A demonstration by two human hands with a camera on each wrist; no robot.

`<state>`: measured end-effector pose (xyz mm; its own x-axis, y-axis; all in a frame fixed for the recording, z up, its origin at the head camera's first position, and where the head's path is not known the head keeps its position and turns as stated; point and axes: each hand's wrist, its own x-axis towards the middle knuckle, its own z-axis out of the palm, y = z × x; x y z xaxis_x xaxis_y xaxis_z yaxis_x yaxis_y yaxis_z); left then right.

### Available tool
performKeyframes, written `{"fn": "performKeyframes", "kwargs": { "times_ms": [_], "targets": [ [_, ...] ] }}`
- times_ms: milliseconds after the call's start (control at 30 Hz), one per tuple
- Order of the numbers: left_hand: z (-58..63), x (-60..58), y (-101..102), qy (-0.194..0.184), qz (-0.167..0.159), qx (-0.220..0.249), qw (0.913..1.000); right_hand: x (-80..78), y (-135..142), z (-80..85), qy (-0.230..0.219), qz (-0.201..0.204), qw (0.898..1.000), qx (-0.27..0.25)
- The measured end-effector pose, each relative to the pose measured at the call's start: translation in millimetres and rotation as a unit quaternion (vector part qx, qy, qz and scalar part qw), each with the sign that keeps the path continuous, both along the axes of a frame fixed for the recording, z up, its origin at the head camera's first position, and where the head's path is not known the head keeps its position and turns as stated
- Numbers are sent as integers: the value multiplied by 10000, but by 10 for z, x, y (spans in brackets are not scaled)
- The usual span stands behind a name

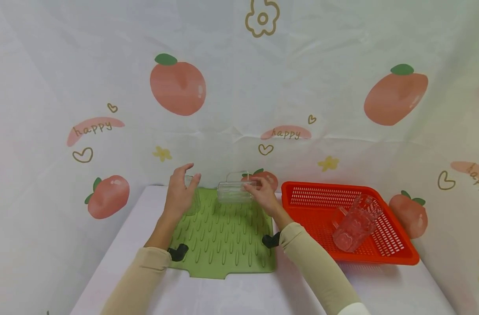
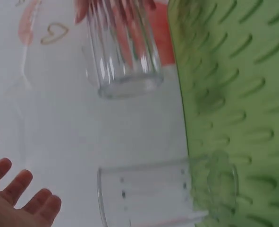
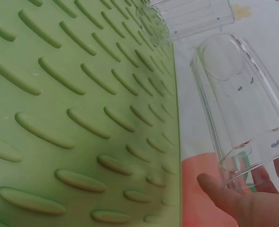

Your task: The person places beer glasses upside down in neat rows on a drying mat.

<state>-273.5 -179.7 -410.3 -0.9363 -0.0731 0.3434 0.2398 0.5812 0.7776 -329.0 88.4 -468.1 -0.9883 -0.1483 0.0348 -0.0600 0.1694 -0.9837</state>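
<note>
My right hand (image 1: pixel 264 199) holds a clear glass mug (image 1: pixel 232 192) on its side above the green mat (image 1: pixel 227 245), fingers at one end and the mug's handle upward. In the right wrist view, the fingertips (image 3: pixel 215 191) grip that end. A second clear glass (image 1: pixel 194 204) stands upright on the mat's far left part. Beside this glass is my left hand (image 1: pixel 179 194), thumb and fingers spread. The left wrist view shows the left fingers (image 2: pixel 19 189) apart from the standing glass (image 2: pixel 148 194).
At the right, a red plastic basket (image 1: pixel 322 187) holds another clear glass mug (image 1: pixel 353 227), lying tilted. The mat is ridged and lies on a white table (image 1: pixel 239 293). A printed cloth (image 1: pixel 239 87) hangs behind the table. Black wrist-worn pieces (image 1: pixel 179 252) show at both wrists.
</note>
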Motion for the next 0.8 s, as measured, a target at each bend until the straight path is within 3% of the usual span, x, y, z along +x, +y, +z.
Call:
{"fn": "performKeyframes", "kwargs": {
  "times_ms": [167,433,567,800],
  "targets": [
    [-14,-9,191,-104,-451,158,9988,3,13,4,-73,89,9999,-28],
    [-191,-86,374,-620,-880,194,9940,2,15,-30,-76,245,9996,-148],
    [-311,-117,440,-815,-1036,142,9912,9,17,-36,-140,333,9992,-146],
    [-477,-148,505,-840,-1104,-42,9903,7,9,-25,-56,385,9992,-66]
  ]
}}
